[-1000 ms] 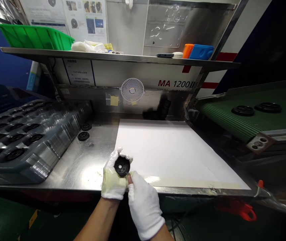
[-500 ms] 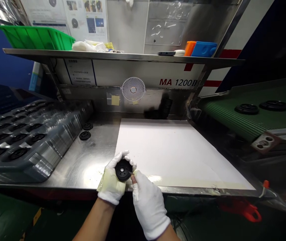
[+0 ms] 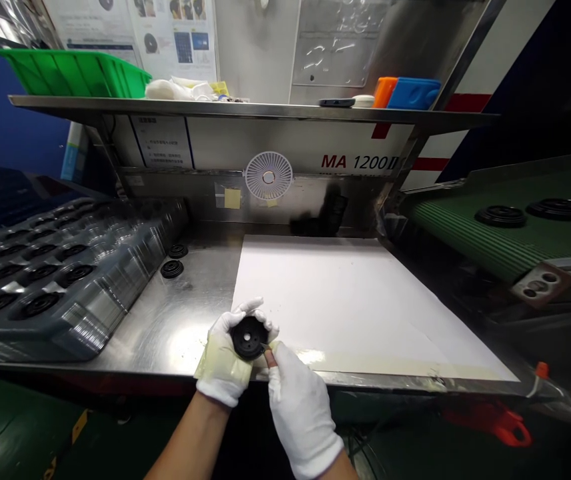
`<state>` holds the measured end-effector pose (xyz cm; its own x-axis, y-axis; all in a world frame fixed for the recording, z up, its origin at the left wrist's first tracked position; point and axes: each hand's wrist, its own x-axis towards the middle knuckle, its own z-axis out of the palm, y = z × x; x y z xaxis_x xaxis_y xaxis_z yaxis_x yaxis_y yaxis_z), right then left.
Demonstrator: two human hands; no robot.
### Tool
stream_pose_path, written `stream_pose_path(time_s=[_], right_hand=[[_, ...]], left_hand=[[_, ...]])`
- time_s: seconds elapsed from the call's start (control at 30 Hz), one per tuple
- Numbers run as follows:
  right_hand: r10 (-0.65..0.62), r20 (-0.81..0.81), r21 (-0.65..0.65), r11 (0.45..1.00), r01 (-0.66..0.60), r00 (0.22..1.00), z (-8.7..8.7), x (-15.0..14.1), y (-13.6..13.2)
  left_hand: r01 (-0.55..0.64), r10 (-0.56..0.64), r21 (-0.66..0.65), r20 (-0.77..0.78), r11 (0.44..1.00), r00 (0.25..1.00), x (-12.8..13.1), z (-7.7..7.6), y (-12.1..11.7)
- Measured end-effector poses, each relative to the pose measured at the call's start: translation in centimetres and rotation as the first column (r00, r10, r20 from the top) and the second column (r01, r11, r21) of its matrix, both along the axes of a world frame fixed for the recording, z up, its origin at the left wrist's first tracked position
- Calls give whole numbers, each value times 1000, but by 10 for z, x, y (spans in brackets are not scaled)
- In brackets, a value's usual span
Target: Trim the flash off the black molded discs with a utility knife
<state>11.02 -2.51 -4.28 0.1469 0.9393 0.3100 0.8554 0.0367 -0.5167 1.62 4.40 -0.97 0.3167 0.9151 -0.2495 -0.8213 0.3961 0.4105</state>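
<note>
My left hand (image 3: 225,357), in a white glove with a yellowish cover over it, is closed around the edge of a round black plastic wheel (image 3: 249,338) with a hole at its centre. The wheel's flat face is turned up towards me. My right hand (image 3: 298,400), also gloved in white, has a bare fingertip pressed near the wheel's lower right rim. A small thin pointed blade (image 3: 265,346) shows at that fingertip; its rest is hidden in my closed fingers. Both hands are over the front edge of the bench.
White paper (image 3: 345,300) covers much of the metal bench (image 3: 150,327). Stacked trays (image 3: 85,320) of black wheels stand left, with two loose wheels (image 3: 172,269) beside them. On the right, a green conveyor belt (image 3: 465,220) carries more wheels. A shelf (image 3: 275,112) and small fan (image 3: 268,176) are behind.
The view has shifted slightly. My hands keep the same hold on the wheel, and the blade's tip stays at its lower right rim with little visible movement.
</note>
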Motion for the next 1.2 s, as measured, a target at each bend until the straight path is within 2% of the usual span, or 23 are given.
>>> stream_pose_path(time_s=[0.13,0.23,0.3,0.43,0.53,0.67,0.77,0.83,0.97,1.1,1.2], right_hand=[[-2,13,18,1000,2,1000,-4,-7,-1],[0,34,22,1000,-1,999,-3,-12,-1],[2,37,10,1000,-2,999,-1,-11,-1],[26,14,5,1000,-26,1000,-2,-1,0],[26,13,-22,999,-26,1000,-5,2,0],[34,11,17,999,-34,999,-9,-5,-1],[24,48,42,999,-26,999,-7,-9,-2],[13,56,40,999,-15,998,-6,-7,-2],[29,19,-3,1000,-29,999,-3,2,-2],[18,-20,-38,999,-19,1000,-2,3,-2],[30,-2,-7,1000,-30,1000,-4,-3,-4]], left_hand=[[-163,166,-51,55,985,985,11,-4,5],[-259,262,-39,88,965,961,14,-6,6],[-220,221,-18,55,975,974,10,-6,3],[6,-6,-13,32,1000,999,-3,-6,-3],[-45,47,-36,62,998,997,-5,-7,-3],[-140,146,-87,66,986,987,6,-9,3],[-207,210,-60,51,977,976,11,-9,3],[-182,182,-29,-3,983,983,9,-8,0],[28,-29,-12,-58,1000,998,1,-6,-5],[-70,71,15,-50,997,996,4,-8,-2],[-133,132,-20,-47,991,990,11,-12,3]])
